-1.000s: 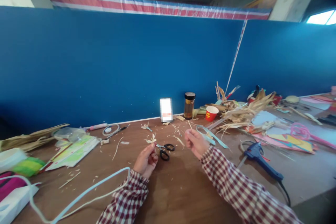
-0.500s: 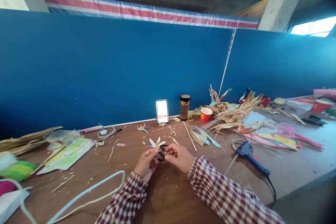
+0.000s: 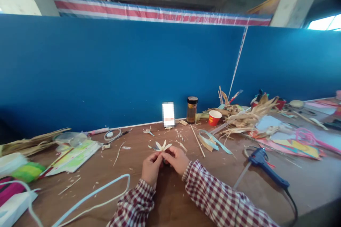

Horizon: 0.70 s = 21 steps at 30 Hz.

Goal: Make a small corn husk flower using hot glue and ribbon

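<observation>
My left hand (image 3: 151, 166) and my right hand (image 3: 177, 158) meet at the middle of the brown table (image 3: 186, 198), fingers pinched together around the base of a small pale straw flower (image 3: 163, 146) whose petals fan out above the fingertips. Both wrists wear red-and-white checked sleeves. Black scissors lie just under or behind the hands and are almost fully hidden. Straw scraps (image 3: 181, 138) are scattered just beyond the flower.
A blue glue gun (image 3: 262, 163) with its cord lies right. A light blue ribbon (image 3: 213, 141), a red paper cup (image 3: 214, 117), a dark jar (image 3: 191, 109) and dried husks (image 3: 247, 115) stand behind. A white-blue cord (image 3: 90, 198) and papers (image 3: 71, 152) lie left.
My right hand came in from the right and joined my left hand at the straw flower. The flower's petals now stand spread above the fingers, and the scissors are covered.
</observation>
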Tool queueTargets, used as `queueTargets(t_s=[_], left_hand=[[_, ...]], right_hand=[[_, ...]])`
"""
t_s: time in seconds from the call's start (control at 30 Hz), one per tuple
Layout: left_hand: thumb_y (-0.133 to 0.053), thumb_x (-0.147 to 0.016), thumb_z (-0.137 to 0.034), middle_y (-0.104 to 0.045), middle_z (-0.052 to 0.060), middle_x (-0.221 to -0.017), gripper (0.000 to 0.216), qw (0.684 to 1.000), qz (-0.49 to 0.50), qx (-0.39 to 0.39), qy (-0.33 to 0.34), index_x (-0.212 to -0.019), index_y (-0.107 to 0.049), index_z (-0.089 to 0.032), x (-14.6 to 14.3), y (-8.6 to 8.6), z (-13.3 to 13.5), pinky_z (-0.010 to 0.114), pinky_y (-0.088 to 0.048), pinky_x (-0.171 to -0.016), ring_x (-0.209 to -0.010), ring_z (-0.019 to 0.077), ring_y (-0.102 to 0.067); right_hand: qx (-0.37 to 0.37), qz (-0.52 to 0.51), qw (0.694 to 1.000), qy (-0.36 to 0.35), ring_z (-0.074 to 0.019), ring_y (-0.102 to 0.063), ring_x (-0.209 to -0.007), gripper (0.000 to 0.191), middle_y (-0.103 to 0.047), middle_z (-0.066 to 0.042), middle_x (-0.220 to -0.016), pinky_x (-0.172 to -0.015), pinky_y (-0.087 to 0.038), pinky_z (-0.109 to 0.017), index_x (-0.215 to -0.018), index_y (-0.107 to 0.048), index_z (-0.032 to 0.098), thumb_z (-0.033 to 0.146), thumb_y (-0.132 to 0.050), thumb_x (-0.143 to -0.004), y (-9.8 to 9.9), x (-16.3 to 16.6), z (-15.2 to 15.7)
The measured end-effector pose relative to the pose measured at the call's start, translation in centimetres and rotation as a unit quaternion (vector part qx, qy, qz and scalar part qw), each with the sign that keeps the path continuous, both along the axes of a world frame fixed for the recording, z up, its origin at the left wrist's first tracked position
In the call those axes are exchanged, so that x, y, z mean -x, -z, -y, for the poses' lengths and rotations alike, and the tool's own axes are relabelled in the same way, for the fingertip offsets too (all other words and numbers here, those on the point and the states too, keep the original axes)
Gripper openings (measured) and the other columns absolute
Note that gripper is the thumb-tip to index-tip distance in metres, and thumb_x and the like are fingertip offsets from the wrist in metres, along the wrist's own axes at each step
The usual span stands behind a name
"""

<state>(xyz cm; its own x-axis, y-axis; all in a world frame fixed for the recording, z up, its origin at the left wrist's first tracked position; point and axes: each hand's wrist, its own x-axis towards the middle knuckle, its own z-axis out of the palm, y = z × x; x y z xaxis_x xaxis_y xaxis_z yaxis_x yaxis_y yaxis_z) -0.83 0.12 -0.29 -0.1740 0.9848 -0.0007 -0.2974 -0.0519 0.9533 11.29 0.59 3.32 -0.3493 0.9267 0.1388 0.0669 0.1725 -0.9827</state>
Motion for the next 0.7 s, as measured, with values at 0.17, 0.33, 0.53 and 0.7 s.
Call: queueTargets(t_s=[0.17, 0.33, 0.53, 0.7], left_hand=[[-0.064, -0.068, -0.038, -0.062, 0.001, -0.058, 0.031, 0.994, -0.105, -0.018, -0.031, -0.084, -0.070, -0.012, 0.7, 1.2, -0.6, 0.021, -0.039, -0.052, -0.054, 0.0125, -0.052], [-0.059, -0.073, -0.034, -0.068, 0.005, -0.077, 0.024, 0.967, -0.237, -0.080, -0.057, -0.084, -0.072, -0.017, 0.8, 0.2, -0.1, 0.026, -0.042, -0.069, -0.075, 0.0194, -0.059], [-0.061, -0.070, -0.033, -0.068, 0.005, -0.076, 0.019, 0.960, -0.243, -0.088, -0.107, -0.076, -0.071, -0.018, 1.1, -0.8, 0.2, 0.025, -0.042, -0.068, -0.074, 0.0199, -0.058], [-0.067, -0.064, -0.039, -0.059, 0.000, -0.059, 0.028, 0.986, -0.105, -0.024, -0.130, -0.077, -0.070, -0.014, 1.2, -0.8, -0.1, 0.021, -0.036, -0.049, -0.053, 0.0116, -0.048]], right_hand=[[-0.038, -0.014, 0.999, 0.026, -0.0139, -0.059, -0.067, 0.021, -0.063, -0.003, -0.077, -0.060, -0.048, -0.024, -0.089, -0.061, 0.016, 0.033, -0.051, -0.081, 1.7, 1.0, -0.6], [-0.090, -0.024, 0.995, 0.038, -0.0149, -0.060, -0.077, 0.023, -0.064, -0.005, -0.095, -0.068, -0.048, -0.026, -0.099, -0.059, 0.019, 0.031, -0.048, -0.083, 3.0, 1.1, -0.2], [-0.100, -0.002, 0.990, 0.095, -0.0139, -0.058, -0.067, 0.029, -0.063, -0.004, -0.081, -0.060, -0.047, -0.025, -0.107, -0.055, 0.018, 0.033, -0.046, -0.084, 2.8, 0.0, -0.5], [-0.093, -0.001, 0.976, 0.198, -0.0130, -0.054, -0.057, 0.029, -0.060, -0.003, -0.070, -0.054, -0.045, -0.024, -0.101, -0.055, 0.015, 0.035, -0.041, -0.085, 2.7, -1.6, -2.1]])
